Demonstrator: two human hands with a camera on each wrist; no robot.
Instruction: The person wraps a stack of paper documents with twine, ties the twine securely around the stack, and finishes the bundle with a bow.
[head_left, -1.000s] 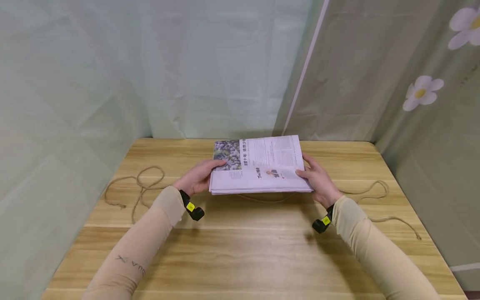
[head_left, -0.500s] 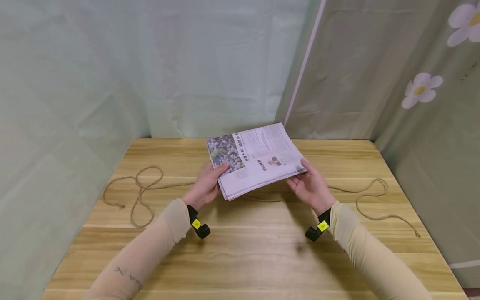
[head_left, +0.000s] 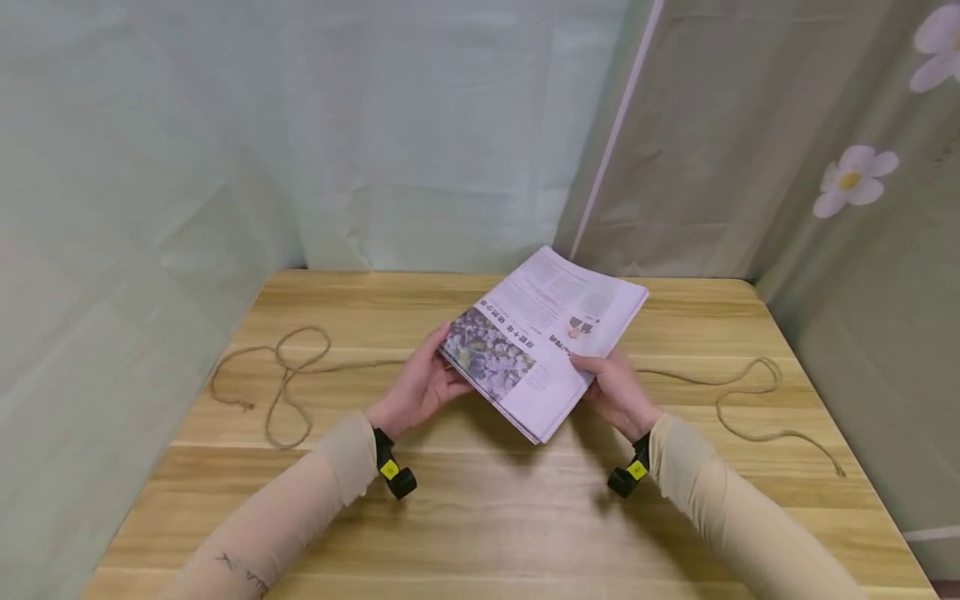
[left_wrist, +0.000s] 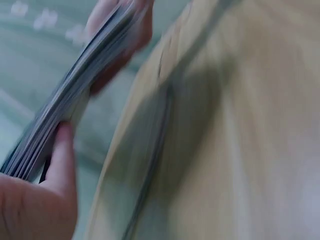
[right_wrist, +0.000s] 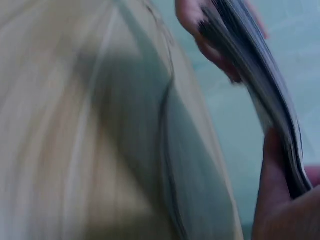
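Note:
Between my two hands a stack of folded newspapers is held above the table, turned slantwise with a corner toward me. My left hand holds its left edge, thumb along the side and fingers partly hidden underneath. With the thumb on the top sheet and fingers below, my right hand pinches the lower right side. The layered paper edges show blurred in the left wrist view. Under the stack a thin brown rope runs across the table, its middle hidden in the head view.
The rope's left end lies in loops on the wooden table; its right end curves toward the right edge. A pale curtain hangs behind the table, and another with flowers hangs at the right.
The newspapers have turned clockwise from nearly square to slantwise. My right hand let its thumb slip to the corner, then took a fresh grip on the side; the left stays at the left edge.

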